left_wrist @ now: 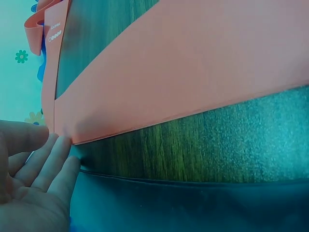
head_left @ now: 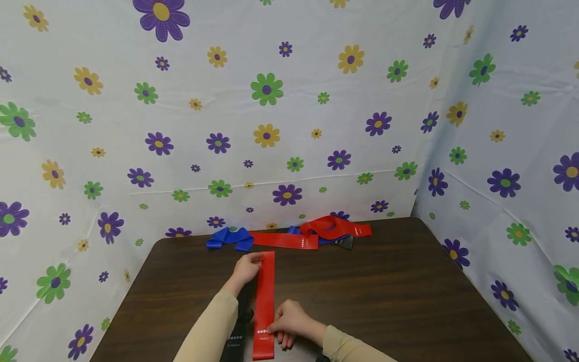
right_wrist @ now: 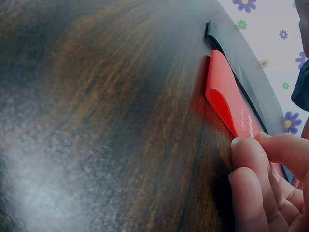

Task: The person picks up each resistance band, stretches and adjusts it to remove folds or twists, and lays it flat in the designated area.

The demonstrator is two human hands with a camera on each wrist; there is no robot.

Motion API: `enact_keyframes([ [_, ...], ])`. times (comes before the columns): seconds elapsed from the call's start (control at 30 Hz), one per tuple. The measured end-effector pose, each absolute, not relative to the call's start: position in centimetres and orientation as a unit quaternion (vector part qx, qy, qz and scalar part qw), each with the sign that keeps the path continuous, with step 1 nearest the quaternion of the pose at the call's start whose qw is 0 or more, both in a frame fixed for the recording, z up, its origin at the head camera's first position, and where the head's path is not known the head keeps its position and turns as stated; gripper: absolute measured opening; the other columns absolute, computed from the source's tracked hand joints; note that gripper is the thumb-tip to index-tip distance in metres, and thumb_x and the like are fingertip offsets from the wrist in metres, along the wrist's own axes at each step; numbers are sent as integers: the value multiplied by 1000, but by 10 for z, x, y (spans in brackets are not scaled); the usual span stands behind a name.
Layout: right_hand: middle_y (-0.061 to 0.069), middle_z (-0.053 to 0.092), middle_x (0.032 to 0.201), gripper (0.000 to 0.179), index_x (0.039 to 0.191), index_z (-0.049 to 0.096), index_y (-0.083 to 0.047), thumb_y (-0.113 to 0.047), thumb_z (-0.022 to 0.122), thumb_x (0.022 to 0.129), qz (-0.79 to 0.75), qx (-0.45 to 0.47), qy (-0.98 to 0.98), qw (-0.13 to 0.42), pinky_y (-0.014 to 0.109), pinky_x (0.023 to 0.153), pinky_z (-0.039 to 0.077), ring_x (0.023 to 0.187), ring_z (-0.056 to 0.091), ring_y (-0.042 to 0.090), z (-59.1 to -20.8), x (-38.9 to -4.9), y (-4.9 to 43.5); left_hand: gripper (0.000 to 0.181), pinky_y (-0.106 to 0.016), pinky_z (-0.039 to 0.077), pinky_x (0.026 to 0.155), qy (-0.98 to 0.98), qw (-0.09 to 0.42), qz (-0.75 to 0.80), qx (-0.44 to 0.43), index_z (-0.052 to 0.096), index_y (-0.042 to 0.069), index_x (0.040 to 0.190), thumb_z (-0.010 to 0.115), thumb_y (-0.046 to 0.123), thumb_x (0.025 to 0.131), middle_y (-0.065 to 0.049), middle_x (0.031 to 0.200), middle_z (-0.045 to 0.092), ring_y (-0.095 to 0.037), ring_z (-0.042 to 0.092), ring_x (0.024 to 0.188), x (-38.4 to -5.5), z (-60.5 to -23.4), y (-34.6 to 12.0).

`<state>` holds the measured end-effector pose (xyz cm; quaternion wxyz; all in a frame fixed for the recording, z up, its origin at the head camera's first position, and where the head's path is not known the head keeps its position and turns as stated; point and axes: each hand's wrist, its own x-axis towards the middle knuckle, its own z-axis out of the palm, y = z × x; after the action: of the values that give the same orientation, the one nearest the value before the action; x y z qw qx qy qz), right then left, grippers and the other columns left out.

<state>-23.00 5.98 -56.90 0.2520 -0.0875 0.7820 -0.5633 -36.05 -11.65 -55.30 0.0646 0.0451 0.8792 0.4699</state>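
Observation:
A red resistance band (head_left: 265,301), printed with white dots and lettering, lies lengthwise on the table. At its far end is my left hand (head_left: 247,267); the left wrist view shows the fingers (left_wrist: 52,162) fairly straight, their tips at the band's corner. My right hand (head_left: 291,322) pinches the band's right edge by the label near the close end. In the right wrist view the close end of the red band (right_wrist: 224,92) forms an open loop. A black resistance band (head_left: 234,334) lies alongside on the left, partly hidden by my left forearm.
Along the table's back edge lie several bands: a blue band (head_left: 230,237), a flat red band (head_left: 285,240), a curled red band (head_left: 332,227) and a dark band (head_left: 346,242). Flower-printed cloth (head_left: 267,110) hangs behind and to the right of the brown table (head_left: 398,291).

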Motion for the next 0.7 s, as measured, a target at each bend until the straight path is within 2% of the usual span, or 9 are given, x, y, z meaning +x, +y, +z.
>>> enact_keyframes([
  [0.2,10,61,49,24,62,64,0,-11,77,79,-569,-91,776,256,24,32,44,34,53,8,-570,-232,62,30,-48,50,90,895,59,439,57,65,-5,119,58,-3,90,-20,117,64,-36,59,109,-359,-550,-122],
  [0.37,11,62,52,20,66,66,1,-12,75,80,-578,-86,768,263,27,34,47,36,54,9,-572,-241,67,26,-48,52,85,902,28,426,59,69,-2,113,58,-2,90,-18,112,67,-35,62,103,-361,-544,-132],
  [0.47,10,62,53,17,68,67,0,-10,75,80,-581,-80,772,244,28,37,49,37,55,9,-571,-251,70,25,-49,51,85,913,3,403,59,70,-1,111,58,-1,89,-18,110,68,-35,62,103,-361,-542,-138],
  [0.7,12,65,61,7,77,71,1,-4,70,82,-610,-66,771,169,32,44,54,44,58,11,-561,-280,68,23,-53,42,99,947,-21,305,95,70,0,111,62,5,90,-18,122,62,-38,55,116,-360,-543,-148],
])
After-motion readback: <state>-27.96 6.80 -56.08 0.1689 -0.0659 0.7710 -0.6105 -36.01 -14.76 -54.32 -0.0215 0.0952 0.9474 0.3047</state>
